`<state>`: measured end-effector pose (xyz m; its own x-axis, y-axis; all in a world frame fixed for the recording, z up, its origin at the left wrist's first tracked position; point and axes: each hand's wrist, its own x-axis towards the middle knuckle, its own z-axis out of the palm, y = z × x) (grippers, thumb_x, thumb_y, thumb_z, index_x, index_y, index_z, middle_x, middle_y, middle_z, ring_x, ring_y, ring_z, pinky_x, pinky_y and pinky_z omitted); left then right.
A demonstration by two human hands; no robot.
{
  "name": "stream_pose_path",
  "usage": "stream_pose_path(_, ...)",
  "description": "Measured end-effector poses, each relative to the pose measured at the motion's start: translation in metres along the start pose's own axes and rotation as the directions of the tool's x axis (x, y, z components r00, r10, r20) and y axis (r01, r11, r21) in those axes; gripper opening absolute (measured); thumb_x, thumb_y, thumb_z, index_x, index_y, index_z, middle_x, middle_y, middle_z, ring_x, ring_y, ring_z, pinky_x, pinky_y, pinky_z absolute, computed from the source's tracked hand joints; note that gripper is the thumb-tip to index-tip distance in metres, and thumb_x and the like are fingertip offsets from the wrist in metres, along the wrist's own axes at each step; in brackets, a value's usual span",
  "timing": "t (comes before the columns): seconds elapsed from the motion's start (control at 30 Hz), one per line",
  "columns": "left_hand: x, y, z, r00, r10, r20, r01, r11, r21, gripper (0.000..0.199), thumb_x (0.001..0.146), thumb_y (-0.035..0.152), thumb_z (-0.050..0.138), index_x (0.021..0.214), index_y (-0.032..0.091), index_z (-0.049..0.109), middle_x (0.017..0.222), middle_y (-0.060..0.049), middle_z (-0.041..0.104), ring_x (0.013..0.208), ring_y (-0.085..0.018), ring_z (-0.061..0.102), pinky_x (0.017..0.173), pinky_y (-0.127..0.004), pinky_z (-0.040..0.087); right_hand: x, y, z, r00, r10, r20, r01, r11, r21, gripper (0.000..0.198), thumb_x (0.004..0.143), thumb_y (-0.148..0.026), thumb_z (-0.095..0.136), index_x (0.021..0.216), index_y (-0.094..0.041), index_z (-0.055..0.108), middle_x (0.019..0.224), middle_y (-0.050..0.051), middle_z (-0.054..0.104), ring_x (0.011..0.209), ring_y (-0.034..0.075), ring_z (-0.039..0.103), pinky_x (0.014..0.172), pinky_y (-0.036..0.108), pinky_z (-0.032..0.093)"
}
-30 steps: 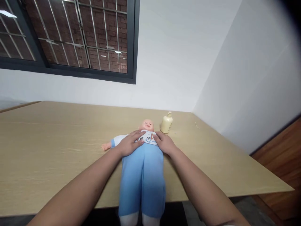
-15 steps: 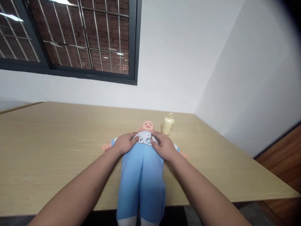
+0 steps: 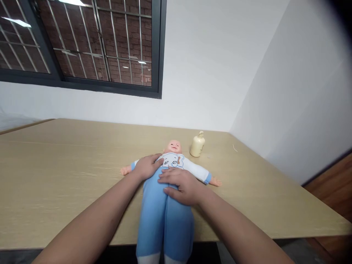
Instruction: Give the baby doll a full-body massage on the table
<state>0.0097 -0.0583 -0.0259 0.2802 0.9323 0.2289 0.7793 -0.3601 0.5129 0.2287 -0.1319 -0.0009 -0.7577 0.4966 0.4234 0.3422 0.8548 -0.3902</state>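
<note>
A baby doll [image 3: 173,146] lies on its back, head away from me and arms spread out. It wears a white top [image 3: 195,169] with a cartoon animal face and light blue trousers [image 3: 154,212], whose legs reach past the near table edge. My left hand [image 3: 148,167] rests on the doll's side at chest height, fingers laid out on the top. Across the upper front of the trousers lies my right hand [image 3: 181,183], its fingers extended and slightly apart. Neither hand is wrapped around anything.
A cream pump bottle [image 3: 197,145] stands on the wooden table [image 3: 82,154] just right of the doll's head. A thin pale strand [image 3: 234,147] lies farther right. White walls [image 3: 206,66] border the table, with a barred window [image 3: 110,44] at upper left.
My right hand has moved from the doll's chest down to the waist of the trousers, uncovering more of the printed top and the sleeve. My left hand has stayed in place.
</note>
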Motion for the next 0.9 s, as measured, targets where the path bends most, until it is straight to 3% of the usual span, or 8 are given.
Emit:
stream_pose_path(0.2,0.0,0.0,0.001,1.0,0.0,-0.004,0.0,1.0,-0.006,0.059,0.094,0.062,0.03,0.135,0.03,0.057,0.137,-0.002,0.061,0.127,-0.025,0.054,0.103,-0.034,0.041,0.002,0.024,-0.002,0.989,0.149,-0.005,-0.147,0.967,-0.206,0.057,0.09,-0.051,0.056,0.143,-0.031,0.047,0.154,0.005,0.039,0.146,0.029,0.026,0.12,0.055,0.015)
stream_pose_path(0.3,0.001,0.001,0.001,1.0,-0.003,-0.005,0.004,1.0,0.009,0.059,0.094,0.062,0.03,0.134,0.029,0.058,0.135,-0.003,0.062,0.125,-0.025,0.056,0.101,-0.034,0.042,-0.001,0.039,-0.005,0.974,0.219,-0.059,-0.227,0.953,-0.202,0.059,0.093,-0.054,0.05,0.146,-0.03,0.042,0.154,0.006,0.038,0.145,0.026,0.029,0.119,0.05,0.021)
stream_pose_path(0.47,0.0,0.004,0.0,0.999,-0.031,-0.02,0.031,0.999,0.022,0.056,0.095,0.058,0.03,0.131,0.028,0.06,0.133,-0.004,0.063,0.123,-0.027,0.057,0.1,-0.036,0.042,-0.005,0.059,-0.008,0.916,0.366,-0.162,-0.388,0.913,-0.129,0.059,0.092,-0.057,0.049,0.143,-0.028,0.047,0.151,0.007,0.043,0.139,0.027,0.039,0.115,0.048,0.032)
stream_pose_path(0.57,0.0,0.004,-0.002,0.997,-0.067,-0.026,0.067,0.998,0.02,0.052,0.095,0.051,0.032,0.128,0.026,0.063,0.131,-0.005,0.065,0.121,-0.027,0.058,0.099,-0.037,0.043,-0.006,0.064,-0.014,0.898,0.405,-0.17,-0.421,0.904,-0.076,0.061,0.09,-0.059,0.051,0.142,-0.028,0.047,0.146,0.007,0.049,0.136,0.027,0.043,0.113,0.047,0.034)
stream_pose_path(0.77,-0.001,-0.001,-0.012,0.995,-0.09,0.034,0.089,0.996,0.02,0.045,0.085,0.03,0.044,0.125,0.028,0.065,0.127,-0.003,0.067,0.117,-0.027,0.06,0.093,-0.035,0.047,-0.013,0.071,-0.036,0.882,0.463,-0.086,-0.454,0.884,0.111,0.059,0.087,-0.053,0.06,0.14,-0.029,0.051,0.14,0.006,0.055,0.127,0.027,0.053,0.11,0.045,0.039)
stream_pose_path(0.9,-0.004,-0.004,-0.017,0.99,-0.124,0.072,0.123,0.992,0.017,0.046,0.076,0.03,0.054,0.12,0.03,0.067,0.12,-0.004,0.071,0.11,-0.03,0.064,0.084,-0.033,0.049,-0.022,0.08,-0.051,0.877,0.475,0.072,-0.475,0.836,0.274,0.066,0.077,-0.037,0.072,0.139,-0.029,0.051,0.139,0.004,0.057,0.125,0.027,0.055,0.107,0.043,0.041)
